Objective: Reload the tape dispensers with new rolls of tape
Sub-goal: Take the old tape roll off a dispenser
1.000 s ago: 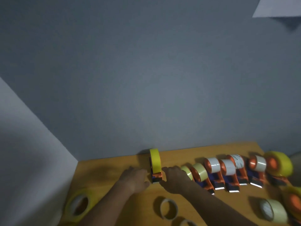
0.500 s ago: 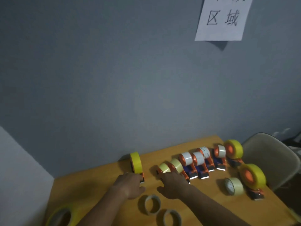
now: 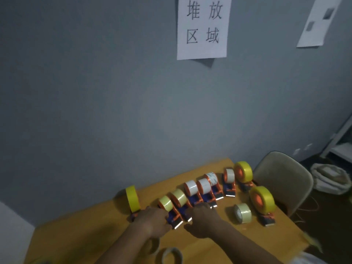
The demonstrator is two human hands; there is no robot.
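Wooden table [image 3: 99, 225] holds perhaps nine loaded dispensers [image 3: 202, 189].

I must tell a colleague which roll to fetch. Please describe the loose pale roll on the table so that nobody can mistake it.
Find the beige chair at the wooden table's right end. Just left of it stands a dispenser with a thick yellow roll. The loose pale roll stands beside that, alone, in no dispenser.

Wooden table [image 3: 80, 231] against grey wall. Row of 6 loaded dispensers [image 3: 200, 189] runs from 7 to 1 o'clock. Left hand [image 3: 152, 219] and right hand [image 3: 202, 221] lie either side of nearest dispenser [image 3: 169, 210]; grip unclear. Loose clear roll [image 3: 242, 213] at 3 o'clock of right hand. Paper sign [image 3: 202, 27] on wall at 12 o'clock.
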